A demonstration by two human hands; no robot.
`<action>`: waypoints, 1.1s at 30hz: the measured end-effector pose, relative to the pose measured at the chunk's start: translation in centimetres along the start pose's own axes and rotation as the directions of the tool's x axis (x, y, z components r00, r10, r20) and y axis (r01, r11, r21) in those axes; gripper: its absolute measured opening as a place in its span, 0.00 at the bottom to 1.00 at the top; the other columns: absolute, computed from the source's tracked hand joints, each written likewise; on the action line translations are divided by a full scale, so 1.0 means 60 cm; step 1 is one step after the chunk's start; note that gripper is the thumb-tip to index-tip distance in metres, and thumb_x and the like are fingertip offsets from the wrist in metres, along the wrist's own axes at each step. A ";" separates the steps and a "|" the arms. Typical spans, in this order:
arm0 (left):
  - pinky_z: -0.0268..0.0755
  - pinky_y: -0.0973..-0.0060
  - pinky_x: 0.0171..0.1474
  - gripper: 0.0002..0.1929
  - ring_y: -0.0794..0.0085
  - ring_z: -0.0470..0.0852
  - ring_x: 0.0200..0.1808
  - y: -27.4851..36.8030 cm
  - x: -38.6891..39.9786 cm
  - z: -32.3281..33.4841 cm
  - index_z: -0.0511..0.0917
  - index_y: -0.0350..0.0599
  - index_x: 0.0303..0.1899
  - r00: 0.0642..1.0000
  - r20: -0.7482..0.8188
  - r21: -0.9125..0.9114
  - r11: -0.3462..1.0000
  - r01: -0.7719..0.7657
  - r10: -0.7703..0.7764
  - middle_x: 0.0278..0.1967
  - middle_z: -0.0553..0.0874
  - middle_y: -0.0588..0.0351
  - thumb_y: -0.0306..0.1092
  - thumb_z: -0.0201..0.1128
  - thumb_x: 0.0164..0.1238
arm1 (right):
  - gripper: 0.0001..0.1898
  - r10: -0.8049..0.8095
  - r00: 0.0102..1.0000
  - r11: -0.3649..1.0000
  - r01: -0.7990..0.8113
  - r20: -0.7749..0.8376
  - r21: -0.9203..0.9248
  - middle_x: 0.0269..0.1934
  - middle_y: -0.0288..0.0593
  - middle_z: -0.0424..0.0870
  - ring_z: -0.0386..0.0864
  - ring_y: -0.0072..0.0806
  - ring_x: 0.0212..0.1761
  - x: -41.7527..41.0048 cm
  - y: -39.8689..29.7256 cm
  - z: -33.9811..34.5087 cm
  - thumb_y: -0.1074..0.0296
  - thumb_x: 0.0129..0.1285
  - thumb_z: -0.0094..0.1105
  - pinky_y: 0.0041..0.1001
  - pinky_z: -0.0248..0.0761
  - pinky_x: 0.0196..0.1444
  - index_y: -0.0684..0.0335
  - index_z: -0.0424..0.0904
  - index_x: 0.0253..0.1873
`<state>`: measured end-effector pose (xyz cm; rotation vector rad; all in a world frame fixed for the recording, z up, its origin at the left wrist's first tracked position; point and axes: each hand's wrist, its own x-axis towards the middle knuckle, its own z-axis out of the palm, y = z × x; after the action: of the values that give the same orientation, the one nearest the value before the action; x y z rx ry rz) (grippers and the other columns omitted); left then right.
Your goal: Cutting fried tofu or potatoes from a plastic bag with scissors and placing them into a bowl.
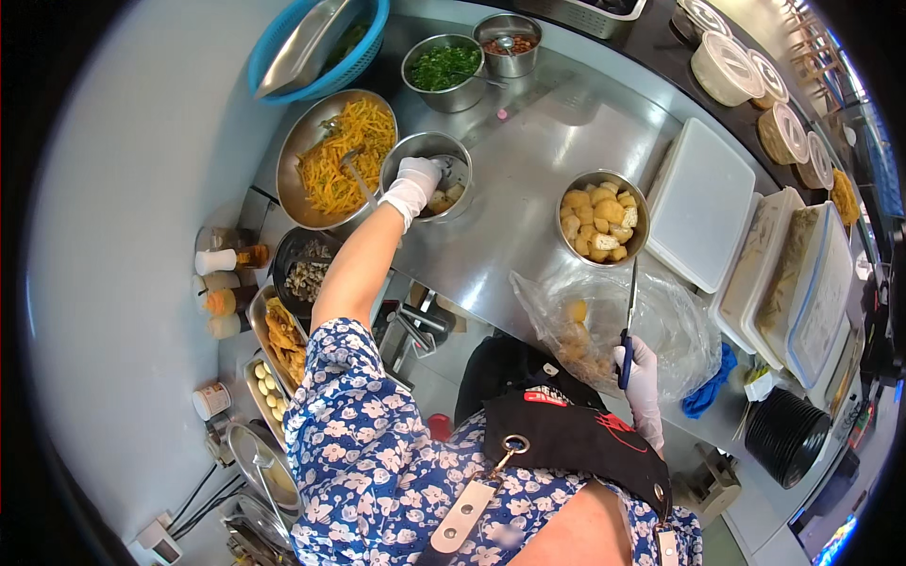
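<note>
My left hand (417, 185), in a white glove, reaches over the near rim of a steel pot (461, 206). A few pale pieces of food (444, 198) lie in its bottom. The fingers are curled and partly hidden, so what they hold cannot be told. My right hand (643, 375), also gloved, grips scissors with dark blue handles (627, 347). Their blades point toward a steel bowl (643, 237) heaped with fried tofu puffs (598, 216), some cut open. Beneath the scissors lies a clear plastic bag (672, 318) with more golden pieces inside.
Shredded orange vegetables fill a large steel bowl (290, 191) beside the pot. Behind stand pots of chopped greens (446, 68) and reddish bits (520, 46), near a blue basket (371, 60). Lidded plastic containers (701, 201), a blue cloth (711, 382) and stacked black bowls (786, 435) line the right.
</note>
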<state>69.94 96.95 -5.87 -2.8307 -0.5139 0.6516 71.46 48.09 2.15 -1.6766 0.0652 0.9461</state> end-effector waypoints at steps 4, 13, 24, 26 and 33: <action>0.77 0.65 0.42 0.10 0.58 0.85 0.41 -0.015 0.004 -0.008 0.83 0.43 0.37 0.997 0.071 -0.048 0.999 -0.013 0.016 0.39 0.85 0.46 0.30 0.54 0.61 | 0.05 0.010 1.000 1.000 -0.009 -0.019 0.009 0.21 0.29 0.73 0.69 0.13 0.22 -0.001 0.002 -0.002 0.69 0.61 0.57 0.15 0.62 0.25 0.63 0.76 0.35; 0.77 0.64 0.43 0.09 0.55 0.84 0.41 -0.023 -0.014 -0.027 0.82 0.41 0.38 1.000 0.003 -0.118 0.993 0.017 -0.017 0.39 0.84 0.42 0.29 0.58 0.55 | 0.06 -0.004 1.000 0.999 0.004 0.011 -0.035 0.21 0.29 0.72 0.69 0.13 0.22 0.006 0.002 -0.001 0.67 0.62 0.58 0.16 0.63 0.24 0.63 0.75 0.35; 0.74 0.81 0.43 0.17 0.78 0.80 0.37 -0.061 -0.114 -0.122 0.76 0.38 0.48 0.986 -0.157 -0.978 0.145 -0.148 -0.051 0.39 0.82 0.56 0.21 0.61 0.54 | 0.07 0.003 1.000 1.000 -0.003 0.024 0.002 0.21 0.28 0.72 0.67 0.12 0.22 0.001 0.027 -0.022 0.66 0.62 0.59 0.16 0.60 0.24 0.62 0.75 0.35; 0.73 0.80 0.44 0.17 0.78 0.80 0.37 -0.020 -0.120 -0.148 0.76 0.38 0.47 0.972 -0.230 -0.970 0.093 -0.225 -0.041 0.39 0.82 0.57 0.20 0.61 0.54 | 0.07 0.010 1.000 1.000 -0.010 -0.013 -0.018 0.21 0.28 0.72 0.67 0.12 0.22 -0.001 0.023 -0.022 0.66 0.62 0.59 0.16 0.60 0.23 0.62 0.75 0.35; 0.74 0.72 0.50 0.18 0.60 0.83 0.46 0.220 -0.110 -0.217 0.74 0.41 0.49 0.744 -0.657 -0.674 0.347 -0.652 0.120 0.42 0.83 0.48 0.20 0.62 0.55 | 0.07 -0.088 0.996 0.995 0.087 -0.028 -0.052 0.22 0.26 0.71 0.65 0.10 0.21 -0.004 0.023 -0.023 0.66 0.61 0.59 0.16 0.58 0.23 0.63 0.76 0.36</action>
<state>74.09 80.90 4.80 -3.9738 0.0586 -0.6264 71.35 46.38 1.22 -1.7269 -0.0121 0.8629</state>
